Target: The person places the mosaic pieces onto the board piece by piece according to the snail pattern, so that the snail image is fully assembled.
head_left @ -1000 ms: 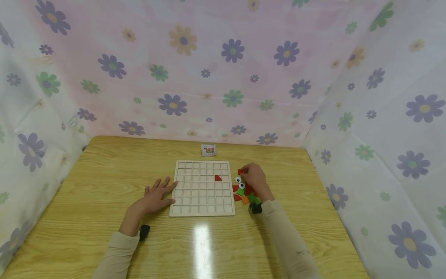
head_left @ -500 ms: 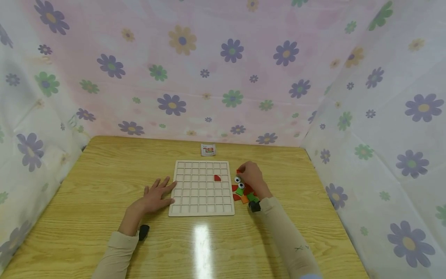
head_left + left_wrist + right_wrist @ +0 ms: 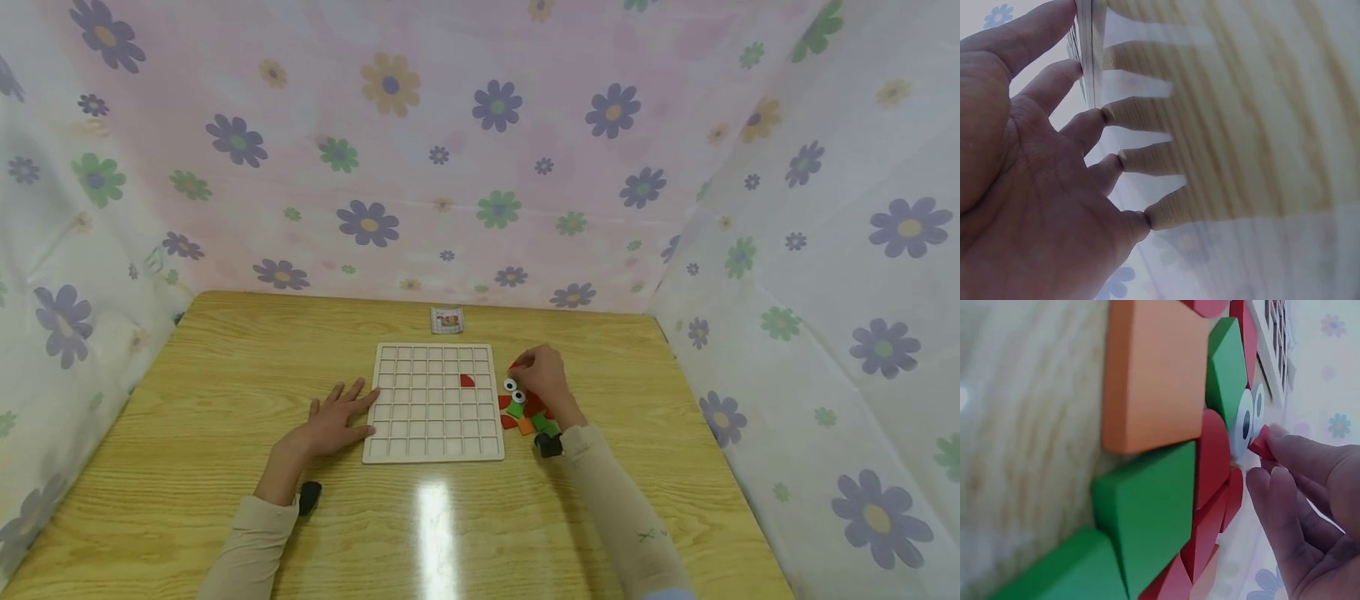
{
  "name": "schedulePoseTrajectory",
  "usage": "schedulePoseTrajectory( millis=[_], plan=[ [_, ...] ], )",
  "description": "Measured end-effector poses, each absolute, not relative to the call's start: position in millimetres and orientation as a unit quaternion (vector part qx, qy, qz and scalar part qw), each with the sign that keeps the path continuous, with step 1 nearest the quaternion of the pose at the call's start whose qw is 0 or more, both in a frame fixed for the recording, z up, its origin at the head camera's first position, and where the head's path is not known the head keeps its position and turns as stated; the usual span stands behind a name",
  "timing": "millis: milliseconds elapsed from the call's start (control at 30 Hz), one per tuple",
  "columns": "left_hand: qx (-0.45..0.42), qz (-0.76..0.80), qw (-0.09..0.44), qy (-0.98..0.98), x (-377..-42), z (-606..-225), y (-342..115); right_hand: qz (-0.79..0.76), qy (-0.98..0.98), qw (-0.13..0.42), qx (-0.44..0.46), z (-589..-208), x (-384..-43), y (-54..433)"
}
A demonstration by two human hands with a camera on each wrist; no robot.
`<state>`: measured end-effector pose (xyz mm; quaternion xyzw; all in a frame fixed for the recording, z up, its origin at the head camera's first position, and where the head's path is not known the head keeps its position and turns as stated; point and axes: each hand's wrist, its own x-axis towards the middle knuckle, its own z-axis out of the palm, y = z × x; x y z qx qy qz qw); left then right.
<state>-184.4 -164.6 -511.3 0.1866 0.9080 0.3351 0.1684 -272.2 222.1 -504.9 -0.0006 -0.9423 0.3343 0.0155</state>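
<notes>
My left hand [image 3: 330, 427] lies with fingers spread on the table, thumb and index fingertips touching the left edge of the wooden grid board [image 3: 435, 458]. One red quarter-round block [image 3: 467, 381] sits in a cell on the board's right side. Right of the board, my right hand [image 3: 545, 375] pinches a small red block [image 3: 1261, 445] between thumb and fingers; its full shape is partly covered. Around it lies a cluster: white eye discs [image 3: 517, 397], an orange block [image 3: 1160, 375], green blocks [image 3: 1150, 506] and several red blocks [image 3: 1213, 459]. My right hand hides part of the cluster.
A small picture card [image 3: 447, 320] lies behind the board on the wood-grain table [image 3: 247, 367]. Flowered cloth walls [image 3: 450, 217] stand at the back and both sides. Black wrist devices [image 3: 548, 446] sit under both wrists.
My right hand stays over the blocks, its fingers shifting slightly at the red block, which tilts a little. My left hand holds its place. The head view drifts slightly.
</notes>
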Motion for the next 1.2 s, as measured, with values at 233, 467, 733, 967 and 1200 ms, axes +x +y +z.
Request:
schedulePoseTrajectory(
  millis=[233,467,733,967,1200],
  plan=[
    [0.185,0.338,0.168,0.907,-184.5,-512.3,-164.6,0.412,-0.911,0.001,0.007,-506.2,-262.8,222.4],
    [0.184,0.338,0.168,0.907,-184.4,-513.3,-164.7,0.494,-0.868,-0.009,0.035,-510.0,-251.2,222.1],
    [0.184,0.341,0.169,0.906,-183.8,-513.8,-164.2,0.574,-0.817,-0.049,0.04,-512.4,-238.6,212.9],
    [0.186,0.329,0.166,0.911,-185.8,-512.3,-164.0,0.57,-0.819,-0.05,0.037,-513.7,-229.9,196.7],
    [0.185,0.33,0.165,0.911,-185.2,-509.3,-163.4,0.543,-0.838,-0.036,0.049,-518.2,-226.9,184.2]
  ],
)
